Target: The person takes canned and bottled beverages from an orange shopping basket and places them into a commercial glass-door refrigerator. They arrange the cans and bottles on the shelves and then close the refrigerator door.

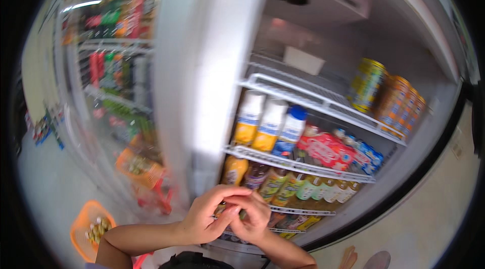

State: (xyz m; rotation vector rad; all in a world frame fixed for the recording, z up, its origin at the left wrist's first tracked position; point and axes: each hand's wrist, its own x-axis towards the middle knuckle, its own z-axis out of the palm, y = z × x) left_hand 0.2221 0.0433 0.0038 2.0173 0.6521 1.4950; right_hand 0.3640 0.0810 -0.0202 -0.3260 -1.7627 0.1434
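In front of an upright display refrigerator, my left hand (206, 214) and my right hand (252, 214) meet, their fingers overlapping. The left fingers reach over the right ones, with the left thumb apart below. I see no object in the left hand; the curled right palm is partly hidden. Just behind the hands stand drink bottles (273, 185) on a white wire shelf (303, 166). Above them are white bottles with yellow lower parts (248, 121), a blue-capped bottle (290, 131), and red (326, 148) and blue (369, 157) multipacks.
An upper wire shelf (322, 104) bears a yellow can (365, 83) and orange cans (401, 104). Left of the thick white door edge (212, 61), blurred goods show through glass. On the floor at left sits an orange basket (77, 235) with small gold items (97, 229).
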